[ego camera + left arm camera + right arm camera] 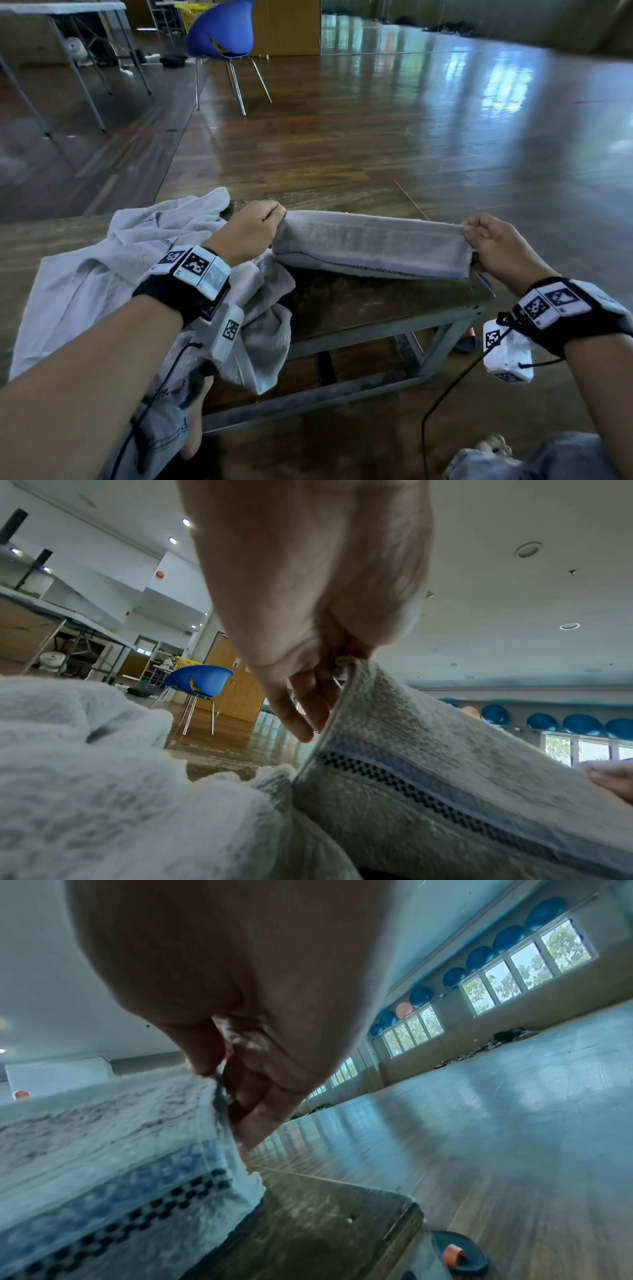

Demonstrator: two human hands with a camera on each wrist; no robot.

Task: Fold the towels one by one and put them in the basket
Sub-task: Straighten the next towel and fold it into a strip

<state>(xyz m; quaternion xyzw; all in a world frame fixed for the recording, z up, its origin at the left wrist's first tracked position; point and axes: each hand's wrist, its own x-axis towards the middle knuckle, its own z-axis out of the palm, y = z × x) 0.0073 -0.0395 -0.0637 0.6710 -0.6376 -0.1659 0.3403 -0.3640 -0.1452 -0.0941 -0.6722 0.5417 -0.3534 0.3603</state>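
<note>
Our left hand [251, 229]: fingers curled, pinching the left end of the towel [371, 244]. Our right hand [496, 245]: likewise pinching its right end, both forearms extended.

Floor [411, 144]: dark wood boards, glossy, carrying pale window reflections. Low table [359, 308] in the foreground — worn dark top on a grey metal frame. Blue chair [221, 31] on chrome legs stands well beyond its far edge, before a wooden door [236, 685]. Folding table [61, 10] at far left. Windows [524, 969] line one wall, blue balls [510, 938] shelved above them — one orange. Ceiling [514, 588] white, with recessed lights.
</note>
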